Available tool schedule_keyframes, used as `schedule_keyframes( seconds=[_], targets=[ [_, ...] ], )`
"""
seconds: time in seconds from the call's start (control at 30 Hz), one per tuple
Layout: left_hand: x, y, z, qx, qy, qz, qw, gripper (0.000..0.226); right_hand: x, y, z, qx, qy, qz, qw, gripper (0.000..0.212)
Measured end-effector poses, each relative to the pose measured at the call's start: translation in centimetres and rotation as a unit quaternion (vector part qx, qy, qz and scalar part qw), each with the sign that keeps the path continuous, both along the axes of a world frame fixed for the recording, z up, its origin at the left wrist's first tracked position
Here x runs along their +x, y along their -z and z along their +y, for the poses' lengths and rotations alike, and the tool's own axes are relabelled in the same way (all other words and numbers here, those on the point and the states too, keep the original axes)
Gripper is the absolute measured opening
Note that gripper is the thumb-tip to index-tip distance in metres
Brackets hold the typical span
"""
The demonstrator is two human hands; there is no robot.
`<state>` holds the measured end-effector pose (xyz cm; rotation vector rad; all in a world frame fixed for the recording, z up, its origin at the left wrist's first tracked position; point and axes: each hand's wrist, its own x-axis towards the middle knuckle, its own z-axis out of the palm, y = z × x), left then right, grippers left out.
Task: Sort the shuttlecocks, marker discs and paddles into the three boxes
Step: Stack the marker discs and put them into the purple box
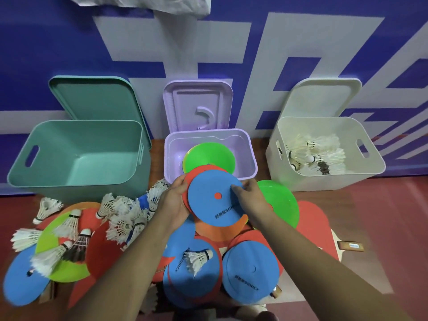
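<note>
Before the purple box (252,149), stacked discs (209,206), edges clamped by fingers (237,189) of left hand (172,200) and right hand (253,201)

Pinched in the fingers (237,188) is a blue marker disc (208,210) of thin, matt, rubbery-looking sheet, lying on an equally dull red disc (194,176). Just beyond the fingers the lilac box (252,158) is smooth, faintly glossy plastic, like the teal box (92,140) to their left and the cream box (301,181) to their right, and the green disc (213,156) inside it shines. Left of the fingers, shuttlecocks (120,223) show white feathers; right of them, a paddle (312,218) has matt red rubber and a wooden handle (350,246).
</note>
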<state>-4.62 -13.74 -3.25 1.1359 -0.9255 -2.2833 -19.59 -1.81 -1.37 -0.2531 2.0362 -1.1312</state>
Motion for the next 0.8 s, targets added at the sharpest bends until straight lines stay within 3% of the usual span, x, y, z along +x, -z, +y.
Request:
schedule_keyframes(
  seconds=[0.07, 0.13, 0.23, 0.33, 0.43, 0.5, 0.63, 0.8],
  targets=[
    [-0.5, -0.1, 0.2, -0.007, 0.048, -0.017, 0.999, 0.042, 0.4, -0.1, -0.7, -0.018, 0.014, -0.002, 1.0, 0.029],
    [-0.8, -0.2, -0.1, -0.047, 0.07, -0.054, 0.995, 0.039, 0.7, -0.1, -1.4, -0.062, 0.036, -0.056, 0.996, 0.032],
    [-0.9, 0.2, -1.6, -0.119, 0.076, -0.102, 0.985, 0.058, 0.2, -0.1, -2.1, -0.137, 0.046, -0.117, 0.983, 0.036],
    [-1.5, 0.3, -3.3, -0.194, 0.085, -0.15, 0.966, 0.056, -0.8, -0.4, -3.1, -0.151, 0.01, -0.094, 0.984, 0.038],
    [-2.7, 1.7, -4.9, -0.166, 0.052, -0.147, 0.974, 0.048, -2.5, 0.3, -4.8, -0.122, 0.022, -0.075, 0.989, 0.022],
    [-3.6, 2.5, -5.9, -0.166, 0.022, -0.144, 0.975, 0.039, -4.1, 1.1, -6.1, -0.109, 0.048, -0.045, 0.992, 0.025],
    [-4.9, 3.7, -8.2, -0.229, -0.034, -0.208, 0.95, 0.038, -7.5, 3.3, -7.6, 0.088, -0.025, 0.142, 0.986, 0.036],
    [-5.5, 6.0, -10.1, -0.254, -0.051, -0.243, 0.935, 0.037, -9.4, 5.4, -10.2, 0.172, -0.07, 0.084, 0.979, 0.022]
  ],
)
